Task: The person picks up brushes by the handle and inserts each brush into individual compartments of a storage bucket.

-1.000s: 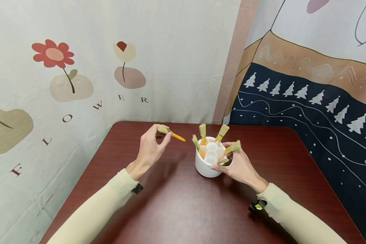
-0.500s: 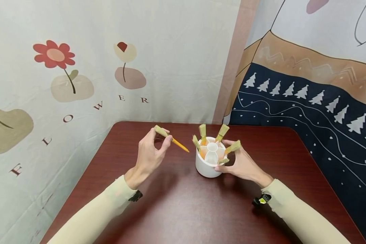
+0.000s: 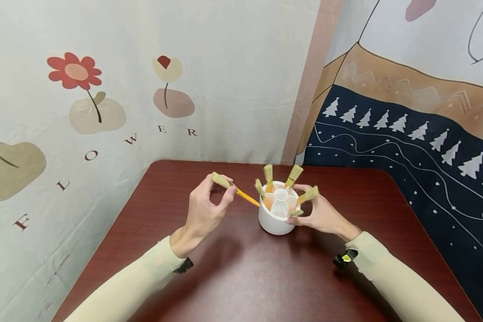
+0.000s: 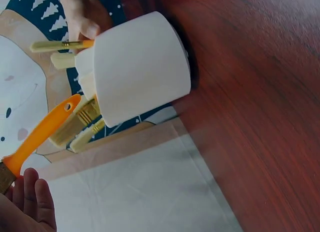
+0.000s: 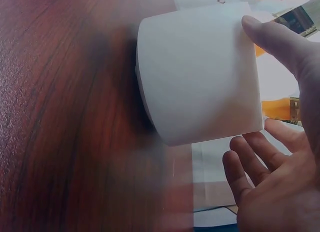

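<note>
A white round brush holder (image 3: 274, 225) with inner compartments stands on the table. Several bristle paintbrushes lean outward in it, among them one brush (image 3: 294, 175) at the back. My left hand (image 3: 204, 208) pinches another paintbrush (image 3: 247, 197) by its bristle end, and the orange handle slants down toward the holder's left rim. In the left wrist view, that orange handle (image 4: 45, 132) with its hole points at the holder's open top. With thumb at the near rim and fingers around the right side, my right hand (image 3: 326, 217) grips the holder.
The dark red wooden table (image 3: 261, 277) runs back to a pale flower-printed cloth (image 3: 233, 89). On the right hangs a navy cloth (image 3: 370, 143) with white trees. Black bands show at both wrists.
My left hand first tilts the paintbrush, then brings it rightward, so its handle tip now reaches the holder's left rim. The right thumb has slid slightly right along the rim.
</note>
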`<act>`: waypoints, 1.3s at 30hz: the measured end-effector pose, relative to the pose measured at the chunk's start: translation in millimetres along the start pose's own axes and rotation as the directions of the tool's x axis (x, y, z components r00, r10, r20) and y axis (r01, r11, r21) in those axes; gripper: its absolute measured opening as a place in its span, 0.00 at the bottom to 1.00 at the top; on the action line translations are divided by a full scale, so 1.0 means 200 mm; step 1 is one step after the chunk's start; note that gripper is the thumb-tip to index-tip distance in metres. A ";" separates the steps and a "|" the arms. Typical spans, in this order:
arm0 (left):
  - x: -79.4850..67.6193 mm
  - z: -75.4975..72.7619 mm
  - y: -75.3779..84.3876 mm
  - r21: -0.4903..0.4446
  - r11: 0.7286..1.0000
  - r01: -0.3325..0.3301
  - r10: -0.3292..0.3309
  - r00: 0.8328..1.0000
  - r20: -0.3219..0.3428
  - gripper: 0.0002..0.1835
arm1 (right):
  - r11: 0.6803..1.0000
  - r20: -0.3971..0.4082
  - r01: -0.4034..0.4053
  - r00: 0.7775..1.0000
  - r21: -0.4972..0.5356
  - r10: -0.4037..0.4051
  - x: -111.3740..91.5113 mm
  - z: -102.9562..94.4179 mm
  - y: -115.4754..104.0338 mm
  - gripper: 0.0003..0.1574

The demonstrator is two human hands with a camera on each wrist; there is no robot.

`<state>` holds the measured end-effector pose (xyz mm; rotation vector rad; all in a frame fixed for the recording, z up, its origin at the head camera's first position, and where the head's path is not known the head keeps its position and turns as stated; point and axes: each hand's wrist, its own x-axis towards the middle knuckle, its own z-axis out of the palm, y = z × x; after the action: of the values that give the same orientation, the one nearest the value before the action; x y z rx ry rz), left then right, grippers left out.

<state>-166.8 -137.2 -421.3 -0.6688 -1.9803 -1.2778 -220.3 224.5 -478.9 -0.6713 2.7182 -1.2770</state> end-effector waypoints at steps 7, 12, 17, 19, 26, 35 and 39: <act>-0.02 0.03 0.03 -0.050 0.999 -0.014 0.016 0.999 0.029 0.06 | 1.000 -0.035 0.006 0.999 0.013 -0.005 -0.01 0.02 0.00 0.66; -0.04 0.08 0.04 -0.060 0.998 -0.014 0.019 0.997 0.073 0.08 | 1.000 -0.056 0.012 0.998 0.004 -0.012 -0.01 0.03 -0.02 0.66; -0.07 0.14 0.06 -0.047 0.999 -0.001 0.007 0.991 0.132 0.10 | 1.000 -0.080 0.005 0.997 0.002 -0.005 -0.02 0.05 -0.05 0.65; -0.07 0.17 0.06 -0.049 0.999 0.019 -0.010 0.987 0.162 0.10 | 1.000 -0.086 -0.002 0.996 0.004 0.003 -0.02 0.05 -0.06 0.65; -0.09 0.27 0.05 -0.002 0.996 0.093 -0.089 0.964 0.249 0.10 | 1.000 -0.114 -0.007 0.994 0.001 0.007 -0.04 0.07 -0.06 0.68; -0.11 0.32 0.04 0.147 0.984 0.101 -0.141 0.948 0.287 0.11 | 0.999 -0.161 0.034 0.986 -0.024 -0.037 -0.04 0.09 -0.06 0.65; -0.11 0.33 0.04 0.162 0.983 0.089 -0.135 0.944 0.300 0.11 | 0.999 -0.172 0.047 0.984 -0.026 -0.051 -0.05 0.10 -0.06 0.64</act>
<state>-164.4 -75.5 -453.0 -0.7289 -2.3735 -1.1311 -202.7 206.4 -483.7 -0.6632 2.8732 -1.3796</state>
